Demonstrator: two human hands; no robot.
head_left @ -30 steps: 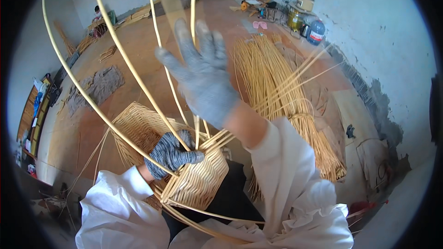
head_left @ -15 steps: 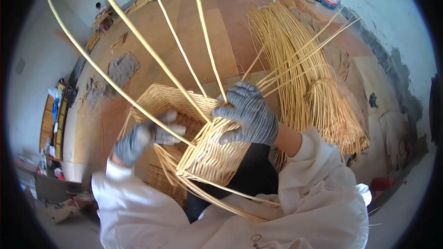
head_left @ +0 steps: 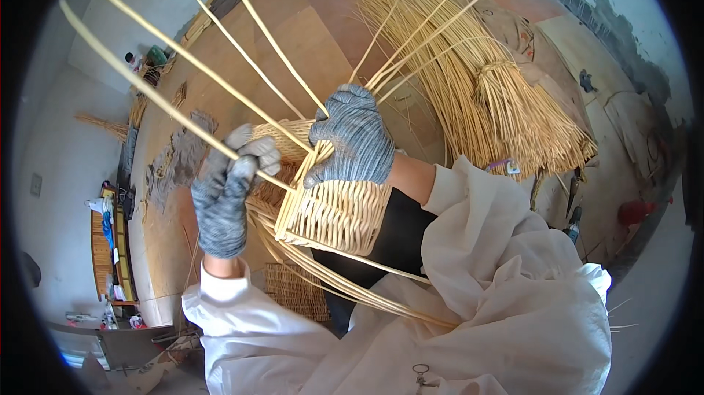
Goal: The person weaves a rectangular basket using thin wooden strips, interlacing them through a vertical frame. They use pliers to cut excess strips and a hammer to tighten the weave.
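Observation:
A pale wicker basket (head_left: 337, 212) rests tilted over my lap, with long bare willow rods standing out of its rim. My left hand (head_left: 227, 204), in a grey knit glove, is closed round one long willow rod (head_left: 177, 116) just above the basket's corner. My right hand (head_left: 353, 135), gloved alike, clasps the rim, thumb on the outer wall and fingers over the top. What its fingers press is partly hidden. More rods fan out to the far left and far right of it. Several loose rods (head_left: 367, 298) lie below the basket, across my lap.
A large tied bundle of willow rods (head_left: 469, 80) lies on the floor at the right. Another woven wicker piece (head_left: 297, 291) is beneath the basket. Grey cloth (head_left: 180, 153) lies on the floor at the left, near a wooden shelf (head_left: 103, 248). A person (head_left: 133, 61) is far back left.
My left hand, open and blurred beside the rod before, has closed round it near the rim. My right hand keeps its hold on the rim. The view has shifted.

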